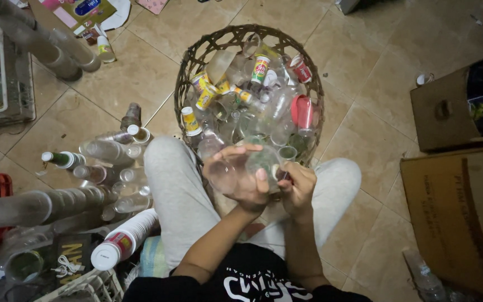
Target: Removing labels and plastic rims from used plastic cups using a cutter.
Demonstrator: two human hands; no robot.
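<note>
Seated on a tiled floor, knees in light grey trousers drawn up either side of the round woven cane basket (188,84), which serves as landmark here.

Nearest, on the near side of the basket, between the knees: left hand (236,176) wrapped around a clear, thin-walled plastic cup (225,174), fingers curled over its side and thumb across, so the cup is gripped fast and turned sideways toward the other hand. Right hand (296,187) closed in a pinch at the cup's rim; what sits between its fingertips is too small to make out. The holding looks like one hand steadying while the other picks at the rim.

Left of the basket: long nested stacks of clear plastic cups (57,204) laid flat on the floor, and one stack of white printed cups (124,240) — sleeved together, likely to save room. Loose clear bottles (104,151) lie between them.

In the basket: a loose heap of mixed cups (252,106), clear, some with red, yellow and green print, unsorted.

Right of the basket: brown cardboard boxes (454,201), one open.
</note>
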